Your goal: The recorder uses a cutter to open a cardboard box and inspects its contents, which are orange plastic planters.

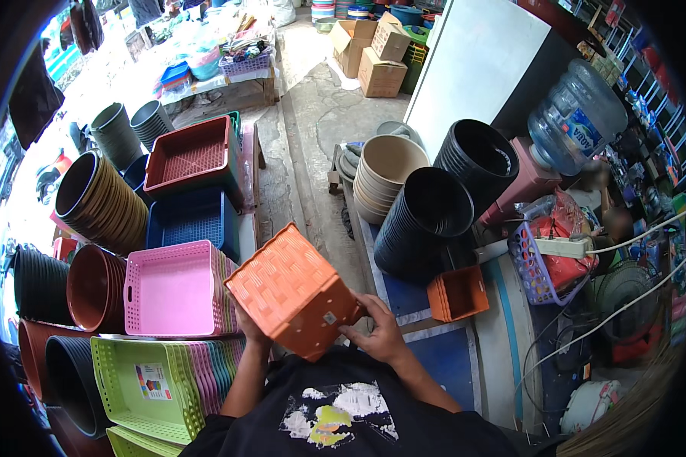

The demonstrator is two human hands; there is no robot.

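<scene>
Close to my chest I hold an orange plastic planter pot (pixel 288 274) with a woven-pattern side, tilted so that its base with small holes faces me. A small sticker sits on that base. My left hand (pixel 252 325) grips its left side, the fingers partly hidden behind it. My right hand (pixel 379 329) holds the lower right edge, thumb against the base. To the right, a short stack of similar orange pots (pixel 458 294) lies on its side on a blue mat.
Left of me are stacked pink baskets (pixel 170 288), green baskets (pixel 143 383) and brown pots (pixel 94 288). Black pots (pixel 423 220) and cream pots (pixel 386 177) stand to the right. A purple basket (pixel 540 263) bears a power strip (pixel 563 247) with a white cable. Cardboard boxes (pixel 382 71) stand farther off.
</scene>
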